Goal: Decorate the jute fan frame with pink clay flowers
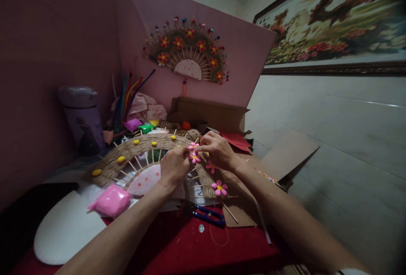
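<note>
A half-round fan of twine and thin sticks [114, 156] lies on the table before me. Yellow clay dots [121, 159] sit along its left part; pink clay flowers with yellow centres [219, 188] are on its right part. My left hand [176, 165] has its thumb and fingers pressed together at the left edge of an upper pink flower [194, 157]. From the other side my right hand [218, 150] comes in with curled fingers, its fingertips touching the top pink flower [193, 146]. Whatever small piece is between the fingers is hidden.
A pink clay packet [111, 201] and a white half-round board [66, 228] lie front left. Blue-handled thread snips [207, 215] rest on the red cloth [177, 245]. Behind are a purple tumbler [83, 118], pipe cleaners [130, 97] and cardboard [206, 114]. A finished fan [190, 50] hangs on the pink panel.
</note>
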Demonstrator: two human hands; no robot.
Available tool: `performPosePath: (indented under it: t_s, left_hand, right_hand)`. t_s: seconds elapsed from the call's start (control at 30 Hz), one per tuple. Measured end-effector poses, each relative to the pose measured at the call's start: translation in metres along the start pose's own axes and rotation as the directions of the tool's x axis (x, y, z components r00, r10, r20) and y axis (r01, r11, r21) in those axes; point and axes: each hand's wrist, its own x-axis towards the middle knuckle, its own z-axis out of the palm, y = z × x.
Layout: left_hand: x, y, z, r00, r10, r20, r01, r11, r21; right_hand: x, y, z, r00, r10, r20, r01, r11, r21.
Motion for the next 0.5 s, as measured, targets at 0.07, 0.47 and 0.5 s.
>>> performPosePath:
  t_s: [0.07, 0.47, 0.5]
  left_hand:
    - [0.0, 0.0, 0.001, 1.0, -0.008, 0.0, 0.008, 1.0, -0.003]
    - [0.004, -0.009, -0.003, 0.952, 0.289, -0.102, -0.235, 0.902, 0.361]
    - [0.005, -0.01, -0.003, 0.949, 0.301, -0.09, -0.248, 0.894, 0.375]
  right_hand:
    - [0.002, -0.002, -0.001, 1.0, -0.003, 0.023, 0.004, 1.0, -0.009]
    - [-0.009, -0.015, 0.004, 0.9, 0.393, -0.191, -0.337, 0.902, 0.269]
    - [-0.009, -0.018, 0.005, 0.893, 0.408, -0.189, -0.35, 0.894, 0.279]
